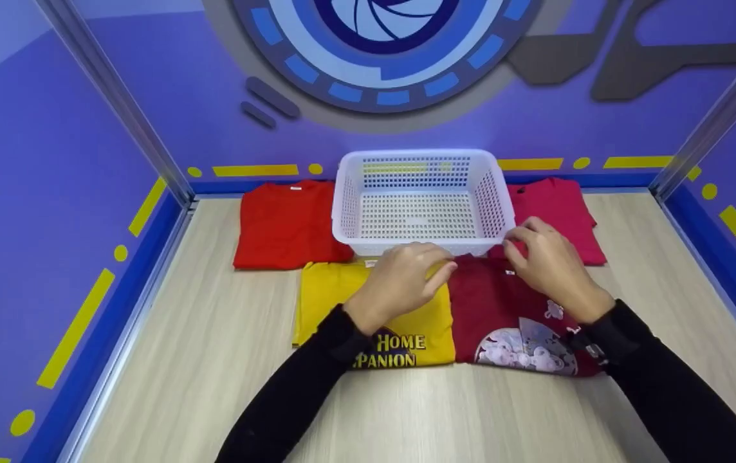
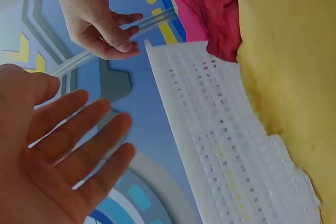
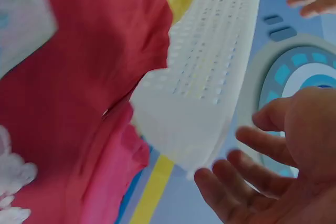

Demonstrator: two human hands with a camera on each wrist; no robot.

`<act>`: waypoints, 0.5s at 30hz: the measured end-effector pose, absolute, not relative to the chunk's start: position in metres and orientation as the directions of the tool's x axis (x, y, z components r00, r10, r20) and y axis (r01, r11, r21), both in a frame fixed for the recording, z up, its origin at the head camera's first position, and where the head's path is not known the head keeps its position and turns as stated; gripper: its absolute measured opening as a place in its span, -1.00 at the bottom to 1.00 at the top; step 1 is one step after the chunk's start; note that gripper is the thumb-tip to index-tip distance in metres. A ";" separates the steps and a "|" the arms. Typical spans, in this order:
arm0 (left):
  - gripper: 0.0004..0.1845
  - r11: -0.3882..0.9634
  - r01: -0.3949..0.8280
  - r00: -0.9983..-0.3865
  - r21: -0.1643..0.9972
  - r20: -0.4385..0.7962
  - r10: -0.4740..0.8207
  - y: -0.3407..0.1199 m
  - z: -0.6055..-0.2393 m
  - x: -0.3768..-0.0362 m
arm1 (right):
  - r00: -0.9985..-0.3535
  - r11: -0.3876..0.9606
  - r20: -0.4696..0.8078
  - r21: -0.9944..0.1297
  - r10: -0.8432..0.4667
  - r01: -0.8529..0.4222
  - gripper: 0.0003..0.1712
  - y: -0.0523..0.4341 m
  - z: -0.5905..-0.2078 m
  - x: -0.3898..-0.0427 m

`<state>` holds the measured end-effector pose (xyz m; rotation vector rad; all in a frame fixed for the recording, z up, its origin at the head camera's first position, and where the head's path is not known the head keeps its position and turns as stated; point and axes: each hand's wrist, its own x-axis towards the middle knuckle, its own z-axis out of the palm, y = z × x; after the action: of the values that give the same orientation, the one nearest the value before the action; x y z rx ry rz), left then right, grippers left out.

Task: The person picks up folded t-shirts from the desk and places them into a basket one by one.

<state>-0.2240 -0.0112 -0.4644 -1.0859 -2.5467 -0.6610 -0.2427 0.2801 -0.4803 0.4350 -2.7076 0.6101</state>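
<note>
My left hand (image 1: 400, 281) hovers above a folded yellow T-shirt (image 1: 336, 302) with printed lettering. In the left wrist view its fingers (image 2: 89, 150) are spread and relaxed, with nothing held. Over a folded dark red T-shirt (image 1: 484, 308) with a pale cartoon print is my right hand (image 1: 551, 263), near the front right corner of a white plastic basket (image 1: 419, 246). The right wrist view shows its fingers (image 3: 247, 177) loosely bent and holding nothing. The basket has perforated walls and nothing inside.
A folded red T-shirt (image 1: 287, 225) lies left of the basket, and a folded pink shirt (image 1: 558, 215) lies right of it. Everything rests on a wood-grain table (image 1: 194, 360), bounded by blue-purple printed panels (image 1: 149, 77) at the back and sides.
</note>
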 end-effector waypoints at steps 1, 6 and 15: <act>-0.69 0.611 0.733 -0.677 0.298 0.409 0.612 -0.005 -0.468 -0.224 | -0.901 0.863 0.374 -0.357 -0.219 -0.358 -0.81 0.283 -0.482 -0.241; -0.67 0.617 0.739 -0.671 0.271 0.218 0.708 0.023 -0.492 -0.217 | -0.924 0.871 0.318 -0.368 -0.211 -0.326 -0.92 0.301 -0.492 -0.230; -0.65 0.682 0.726 -0.688 0.091 0.063 0.723 0.055 -0.527 -0.217 | -0.973 0.926 0.005 -0.305 -0.232 -0.222 -0.80 0.339 -0.516 -0.219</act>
<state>-0.2170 0.0546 -0.5267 -1.2324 -2.8604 -0.1698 -0.2192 0.3394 -0.5158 0.3672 -3.1136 0.4869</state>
